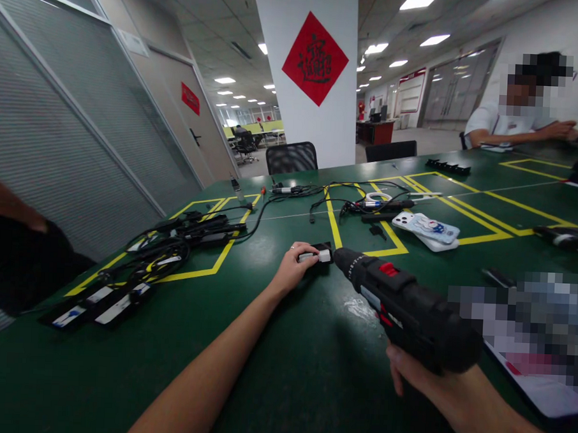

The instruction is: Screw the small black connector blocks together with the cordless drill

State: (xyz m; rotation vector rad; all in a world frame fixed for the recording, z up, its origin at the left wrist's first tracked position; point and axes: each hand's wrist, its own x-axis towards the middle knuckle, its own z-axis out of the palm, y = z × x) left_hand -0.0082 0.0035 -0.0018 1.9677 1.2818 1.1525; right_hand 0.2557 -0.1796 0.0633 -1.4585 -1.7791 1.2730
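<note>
My right hand (421, 372) is wrapped round the grip of a black cordless drill (405, 298) with red switches. The drill points left and away from me, above the table. Its chuck nearly meets the right end of a small black part with a white block (324, 256); I cannot tell whether they touch. The fingers of my left hand (296, 260) are closed on that part and press it down on the green table (273, 369). A ring shows on one finger. Any bit or screw at the drill tip is too small to make out.
Tangled black cables and devices (172, 250) lie to the left, within yellow tape (190, 276). Beyond my hands are two phones (427, 229), a tape roll (378, 197) and more cables. A blurred-out flat item (526, 373) lies right. A person (513, 124) sits far right; another's arm (12, 204) is left.
</note>
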